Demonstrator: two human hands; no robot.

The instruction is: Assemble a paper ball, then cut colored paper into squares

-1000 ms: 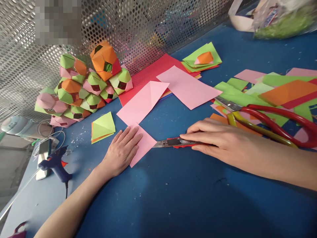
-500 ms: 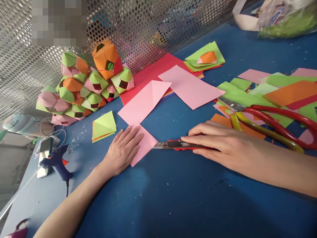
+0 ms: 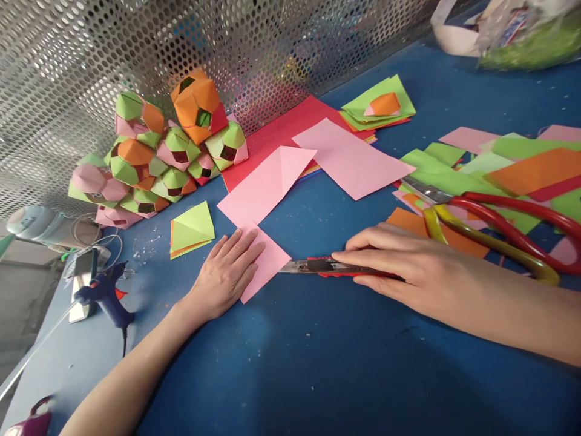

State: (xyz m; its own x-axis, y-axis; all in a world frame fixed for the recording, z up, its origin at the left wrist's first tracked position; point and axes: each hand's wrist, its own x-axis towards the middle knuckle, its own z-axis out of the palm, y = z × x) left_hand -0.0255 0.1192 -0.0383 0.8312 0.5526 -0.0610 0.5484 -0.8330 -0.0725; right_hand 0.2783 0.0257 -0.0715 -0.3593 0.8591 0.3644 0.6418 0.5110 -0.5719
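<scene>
We see a blue table (image 3: 318,363) running up to a perforated metal screen, and on it lie pink paper sheets (image 3: 351,158), a red sheet (image 3: 281,130) and a folded pink piece (image 3: 269,260) with a utility knife (image 3: 318,266) touching its corner. At the left lie a pile of folded paper balls (image 3: 158,163), a green folded square (image 3: 193,227) and a blue glue gun (image 3: 106,297). At the right we find a stack of green squares (image 3: 381,106), loose coloured scraps (image 3: 499,163) and red-handled scissors (image 3: 499,224) lying on them.
</scene>
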